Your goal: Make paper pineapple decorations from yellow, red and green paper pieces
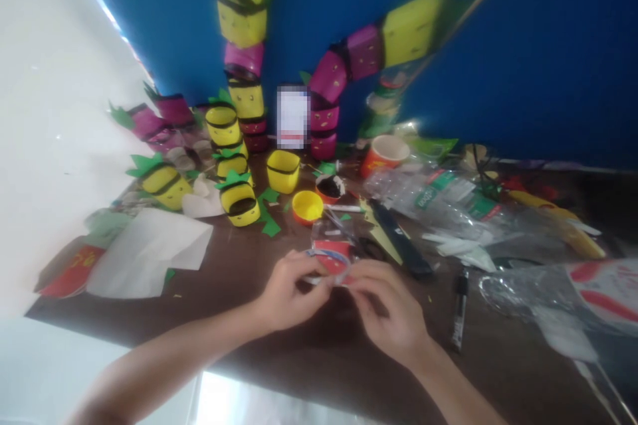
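Note:
In the head view my left hand (pixel 294 285) and my right hand (pixel 391 305) meet over the front middle of the table. Their thumbs and fingertips pinch a clear ring-shaped piece (pixel 343 267) with a bluish upper edge; blur hides its exact kind. Just behind it lies a red patch in clear plastic (pixel 333 252). Beyond the fingers stand a small yellow paint pot (pixel 308 206) and a pot with dark contents (pixel 329 188). Scissors (pixel 371 249) lie partly hidden near my right hand.
Painted yellow cups (pixel 283 172) and pineapple-topped cups (pixel 240 204) stand back left. White paper (pixel 149 249) lies at left. Right are a black cutter-like tool (pixel 401 239), a black marker (pixel 460 309), clear bottles (pixel 438 202) and a red cup (pixel 383 154). A phone (pixel 293 116) leans behind.

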Demonstrator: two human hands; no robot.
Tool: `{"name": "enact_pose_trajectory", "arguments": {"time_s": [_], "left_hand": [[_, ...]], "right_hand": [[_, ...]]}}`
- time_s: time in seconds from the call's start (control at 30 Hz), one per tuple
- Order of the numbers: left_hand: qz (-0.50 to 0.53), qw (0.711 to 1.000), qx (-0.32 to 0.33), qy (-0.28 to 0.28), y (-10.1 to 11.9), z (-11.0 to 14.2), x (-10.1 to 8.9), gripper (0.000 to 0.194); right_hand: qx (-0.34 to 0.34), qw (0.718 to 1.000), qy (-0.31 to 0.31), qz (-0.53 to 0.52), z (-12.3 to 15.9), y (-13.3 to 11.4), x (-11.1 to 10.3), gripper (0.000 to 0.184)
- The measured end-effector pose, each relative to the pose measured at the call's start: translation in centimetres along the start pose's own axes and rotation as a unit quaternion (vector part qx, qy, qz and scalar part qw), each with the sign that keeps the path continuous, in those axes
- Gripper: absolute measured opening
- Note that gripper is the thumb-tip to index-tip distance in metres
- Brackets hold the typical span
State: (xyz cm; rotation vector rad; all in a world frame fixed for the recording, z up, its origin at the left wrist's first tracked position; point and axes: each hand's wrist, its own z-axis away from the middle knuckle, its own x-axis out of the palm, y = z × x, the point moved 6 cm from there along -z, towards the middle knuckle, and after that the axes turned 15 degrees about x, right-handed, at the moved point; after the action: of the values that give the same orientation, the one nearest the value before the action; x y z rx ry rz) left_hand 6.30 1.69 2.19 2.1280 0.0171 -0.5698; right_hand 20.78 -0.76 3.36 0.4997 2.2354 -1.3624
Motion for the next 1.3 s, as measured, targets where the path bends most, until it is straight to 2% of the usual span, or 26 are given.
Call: {"name": "enact_pose_trajectory", "arguments": {"time_s": [0.1, 0.27, 0.37, 0.43, 0.53, 0.63, 0.7, 0.83, 0.93, 1.0, 1.13, 1.3], "left_hand": [[-0.003, 1.000, 0.006, 0.001, 0.1, 0.0, -0.1, 0.011], [-0.009, 1.000, 0.017, 0.007, 0.1, 0.0, -0.2, 0.012], [-0.022, 0.999, 0.031, 0.004, 0.1, 0.0, -0.2, 0.011], [-0.034, 0.999, 0.043, -0.001, 0.3, 0.0, -0.2, 0.009], [-0.042, 0.997, 0.064, -0.012, 0.6, 0.0, -0.1, 0.005], [-0.049, 0.995, 0.080, -0.017, 0.8, 0.0, 0.0, 0.005], [-0.052, 0.995, 0.089, -0.017, 0.9, -0.1, 0.0, 0.005], [-0.063, 0.994, 0.091, -0.016, 0.8, 0.0, 0.0, 0.005], [-0.071, 0.993, 0.093, -0.011, 0.8, -0.1, -0.2, 0.005], [-0.074, 0.992, 0.100, -0.004, 0.8, -0.1, -0.3, 0.005], [-0.087, 0.989, 0.117, 0.000, 0.7, 0.1, -0.3, 0.003], [-0.111, 0.984, 0.139, -0.008, 0.9, 0.2, -0.2, 0.007]], "right_hand": [[0.007, 1.000, 0.020, 0.004, -0.1, 0.1, -0.2, 0.020], [0.049, 0.992, 0.108, 0.033, -0.2, 0.6, -1.1, 0.016], [0.048, 0.988, 0.138, 0.045, -0.2, 0.3, -1.4, 0.017], [0.027, 0.990, 0.134, 0.045, -0.2, -0.1, -1.4, 0.020], [-0.006, 0.995, 0.089, 0.041, -0.2, -0.8, -1.0, 0.022], [-0.012, 0.998, 0.050, 0.038, -0.2, -1.1, -0.6, 0.021], [-0.005, 0.998, 0.057, 0.035, -0.2, -1.1, -0.7, 0.018], [0.038, 0.991, 0.122, 0.041, -0.1, -0.1, -1.3, 0.012], [0.075, 0.977, 0.175, 0.091, -0.1, 0.8, -1.7, 0.014], [0.055, 0.977, 0.166, 0.120, -0.2, 0.6, -1.5, 0.021], [-0.024, 0.992, 0.089, 0.091, -0.4, -0.6, -0.9, 0.024], [-0.029, 0.997, 0.037, 0.055, -0.1, -1.0, -0.5, 0.020]]}}
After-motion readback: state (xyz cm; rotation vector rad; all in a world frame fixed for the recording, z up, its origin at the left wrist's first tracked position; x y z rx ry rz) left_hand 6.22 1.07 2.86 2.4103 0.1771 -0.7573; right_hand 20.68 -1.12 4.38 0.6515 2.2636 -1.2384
